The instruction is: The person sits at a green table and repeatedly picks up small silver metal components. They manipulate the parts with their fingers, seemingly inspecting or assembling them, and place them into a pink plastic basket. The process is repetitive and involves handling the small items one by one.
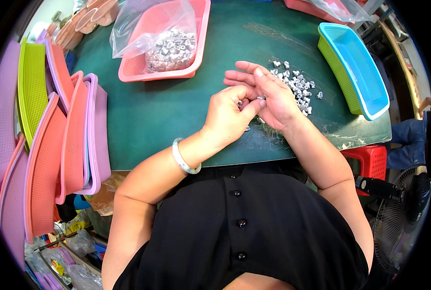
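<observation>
My left hand (229,111), with a pale bangle (179,155) at its wrist, is closed, its thumb and fingers around small silvery metal fittings (240,103). Its thumb tip meets the palm side of my right hand (275,99), where a bit of metal shows between the two. The right hand is turned palm up with its fingers stretched out to the left; whether a fitting rests in it is partly hidden. Beyond and right of it lies a loose pile of the same metal fittings (300,89) on the green tabletop (162,116).
A pink basket (202,36) at the back holds a clear plastic bag (169,50) full of fittings. A blue-and-green basket (353,72) stands at right. Stacked purple, coral and green baskets (70,135) line the left side. A red stool (370,162) and a fan (399,212) are at right.
</observation>
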The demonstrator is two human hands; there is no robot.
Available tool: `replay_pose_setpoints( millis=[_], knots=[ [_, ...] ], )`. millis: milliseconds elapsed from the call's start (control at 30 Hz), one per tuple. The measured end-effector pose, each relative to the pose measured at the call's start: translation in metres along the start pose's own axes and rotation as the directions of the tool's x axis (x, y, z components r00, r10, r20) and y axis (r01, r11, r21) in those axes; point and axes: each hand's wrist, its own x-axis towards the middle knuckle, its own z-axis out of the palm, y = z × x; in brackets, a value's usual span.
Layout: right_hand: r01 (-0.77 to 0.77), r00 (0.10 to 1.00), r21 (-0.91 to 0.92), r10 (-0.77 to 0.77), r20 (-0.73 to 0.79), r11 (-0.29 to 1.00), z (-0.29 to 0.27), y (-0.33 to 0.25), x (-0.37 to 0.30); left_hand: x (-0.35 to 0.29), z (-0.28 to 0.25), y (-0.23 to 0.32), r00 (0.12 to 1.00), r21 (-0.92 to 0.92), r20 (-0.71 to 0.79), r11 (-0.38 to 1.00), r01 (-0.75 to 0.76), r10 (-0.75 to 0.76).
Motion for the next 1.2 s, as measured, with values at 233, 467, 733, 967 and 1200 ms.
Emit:
replay_pose_setpoints(
  millis=[233, 467, 733, 967, 1200],
  knots=[
    [0.121, 0.982, -0.035, -0.114, 0.151, 0.992, -0.005, -0.003, -0.001, 0.002, -0.022, -0.004, 0.840, -0.638, 0.278, 0.565, 0.524, -0.465],
    [0.343, 0.931, -0.379, -0.257, 0.260, 0.859, -0.002, -0.002, -0.005, 0.000, -0.032, -0.002, 0.795, -0.755, 0.395, 0.330, 0.567, -0.460],
    [0.266, 0.956, -0.368, -0.195, 0.219, 0.891, -0.001, -0.001, -0.005, -0.005, -0.033, -0.002, 0.816, -0.738, 0.347, 0.402, 0.541, -0.461],
    [0.231, 0.967, -0.344, -0.175, 0.187, 0.910, 0.001, -0.002, -0.006, -0.006, -0.034, -0.003, 0.825, -0.731, 0.353, 0.420, 0.538, -0.442],
    [0.208, 0.974, -0.343, -0.162, 0.157, 0.916, 0.001, -0.002, -0.005, -0.006, -0.034, 0.000, 0.827, -0.727, 0.344, 0.432, 0.534, -0.444]
  ],
)
